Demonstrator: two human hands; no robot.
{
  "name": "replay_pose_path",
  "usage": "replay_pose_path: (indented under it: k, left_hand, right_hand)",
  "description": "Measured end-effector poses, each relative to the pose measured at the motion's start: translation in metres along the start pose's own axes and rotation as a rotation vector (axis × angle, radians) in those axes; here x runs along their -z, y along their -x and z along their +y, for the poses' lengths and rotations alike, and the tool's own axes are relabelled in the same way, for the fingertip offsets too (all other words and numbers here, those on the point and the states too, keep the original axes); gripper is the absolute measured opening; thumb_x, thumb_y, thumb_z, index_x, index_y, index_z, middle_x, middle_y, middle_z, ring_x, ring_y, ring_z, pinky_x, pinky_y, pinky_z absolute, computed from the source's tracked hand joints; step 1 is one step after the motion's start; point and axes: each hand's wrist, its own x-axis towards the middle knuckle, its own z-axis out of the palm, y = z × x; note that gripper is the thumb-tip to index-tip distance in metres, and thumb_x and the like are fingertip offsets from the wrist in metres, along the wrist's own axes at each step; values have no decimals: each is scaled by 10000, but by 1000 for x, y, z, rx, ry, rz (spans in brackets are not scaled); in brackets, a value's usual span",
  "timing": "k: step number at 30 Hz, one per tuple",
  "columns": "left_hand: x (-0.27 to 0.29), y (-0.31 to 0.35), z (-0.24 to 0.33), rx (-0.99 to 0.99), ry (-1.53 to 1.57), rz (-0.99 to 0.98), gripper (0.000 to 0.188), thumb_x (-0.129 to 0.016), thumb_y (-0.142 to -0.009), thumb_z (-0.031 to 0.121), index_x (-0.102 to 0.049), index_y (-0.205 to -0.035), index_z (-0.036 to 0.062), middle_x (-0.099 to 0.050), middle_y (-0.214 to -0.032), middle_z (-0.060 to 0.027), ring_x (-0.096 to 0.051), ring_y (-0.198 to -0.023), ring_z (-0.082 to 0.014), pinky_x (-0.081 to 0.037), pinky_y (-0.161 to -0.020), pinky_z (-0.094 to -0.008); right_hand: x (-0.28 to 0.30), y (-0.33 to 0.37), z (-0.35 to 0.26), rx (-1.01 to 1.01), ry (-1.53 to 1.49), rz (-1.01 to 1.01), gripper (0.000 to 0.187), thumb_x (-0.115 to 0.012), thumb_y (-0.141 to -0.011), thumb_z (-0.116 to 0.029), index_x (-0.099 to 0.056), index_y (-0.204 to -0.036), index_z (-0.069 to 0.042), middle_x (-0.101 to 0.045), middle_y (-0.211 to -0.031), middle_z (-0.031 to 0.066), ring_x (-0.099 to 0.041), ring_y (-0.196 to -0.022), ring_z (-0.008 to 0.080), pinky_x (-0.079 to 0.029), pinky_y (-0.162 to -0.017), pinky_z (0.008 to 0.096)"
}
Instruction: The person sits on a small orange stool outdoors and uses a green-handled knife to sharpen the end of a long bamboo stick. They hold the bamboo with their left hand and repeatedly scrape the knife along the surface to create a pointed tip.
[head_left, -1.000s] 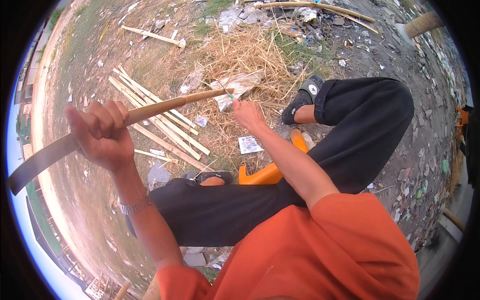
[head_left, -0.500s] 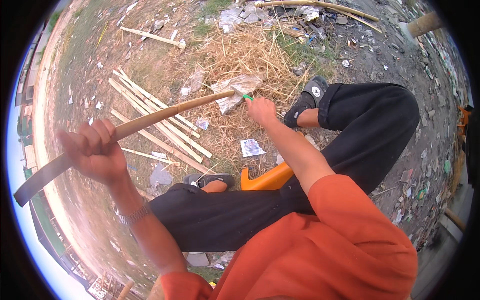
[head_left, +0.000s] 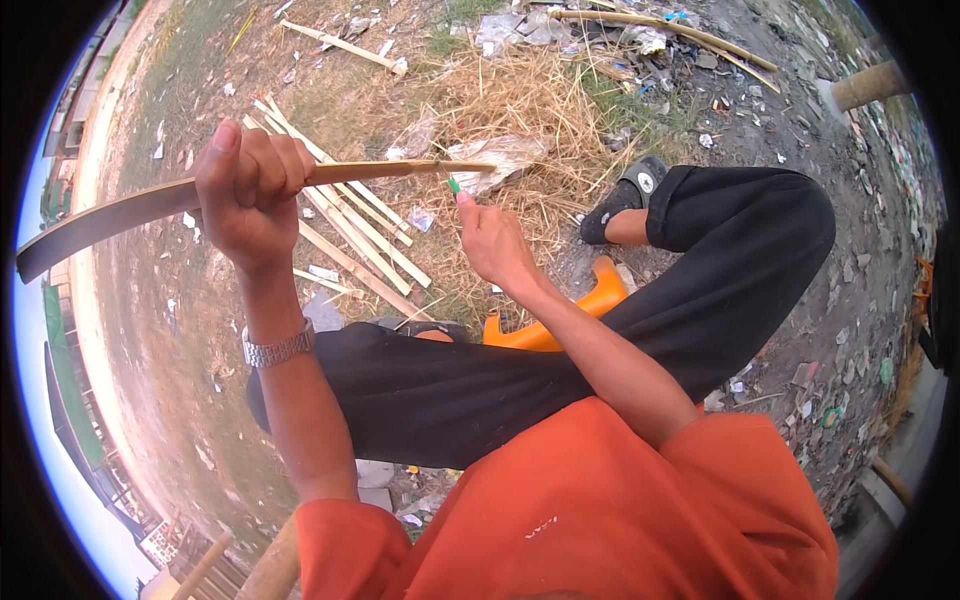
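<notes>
My left hand (head_left: 250,195) is closed in a fist around a long, slightly curved bamboo strip (head_left: 375,171). One end of the strip reaches far out to the left; the other points right, above the straw. My right hand (head_left: 495,243) grips a small knife with a green handle (head_left: 455,187), mostly hidden by the fingers. Its thin blade meets the strip a little short of the right-hand end, and the strip looks notched or thinner there. Under that end lies a crumpled pale plastic sheet (head_left: 515,152).
Several split bamboo strips (head_left: 365,235) lie on the ground left of centre. Dry straw (head_left: 525,100) is heaped ahead. An orange plastic stool (head_left: 525,338) shows between my legs. Longer bamboo poles (head_left: 660,22) lie at the back, with litter (head_left: 840,410) scattered to the right.
My left hand has moved up and right, bringing the strip nearly level and further right. My right hand has shifted left, and the knife now meets the strip further in from its end.
</notes>
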Motion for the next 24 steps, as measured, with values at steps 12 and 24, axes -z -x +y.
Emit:
replay_pose_path:
  k: [12,24]
  left_hand:
    - [-5,1,0,-8,-22,213,425,-415,-944,204,-228,-567,149,-188,-485,19,-201,-437,-106,-261,-488,-311]
    - [-13,-7,-3,-23,-84,456,432,-464,-930,219,-225,-575,162,-180,-502,27,-204,-452,-102,-284,-530,-298]
  right_hand:
    - [-33,-30,62,62,53,34,665,-269,-981,-441,-663,-827,72,-611,-834,356,-604,-809,496,-465,-823,525]
    - [-23,-29,39,80,-40,71,684,-267,-994,-434,-574,-653,73,-544,-602,300,-562,-607,438,-428,-676,515]
